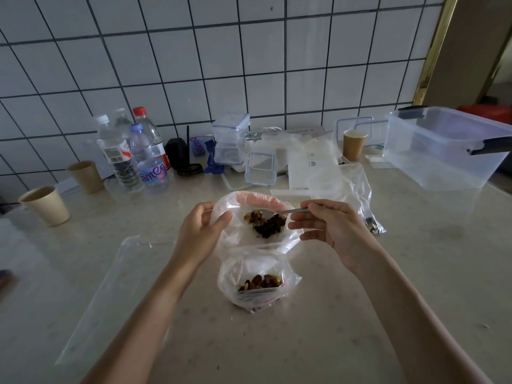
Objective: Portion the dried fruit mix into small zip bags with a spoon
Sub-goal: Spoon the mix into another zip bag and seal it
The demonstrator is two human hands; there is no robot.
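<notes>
over the middle of the pale counter (pixel 360 314), in the head view, the left hand (pixel 199 234) pinches the rim of a big clear bag (pixel 235 206) and holds its mouth open, while the right hand (pixel 329 231) grips the handle of a metal spoon (pixel 293 210) between thumb and fingers. the spoon's bowl reaches into that bag and lies in the dried fruit mix (pixel 266 223), a dark heap of nuts and fruit at the bag's bottom. just nearer the person, between the forearms, a small zip bag (pixel 257 289) stands on the counter with some mix already inside; whether its mouth is open i cannot tell. the step in hand looks like scooping a fresh spoonful from the supply bag. the next move calls for lifting the spoon level so nothing rolls off, bringing it back over the small bag, and tipping it inside its mouth. an empty clear bag (pixel 116 286) lies flat to the left, probably waiting for a later portion.
</notes>
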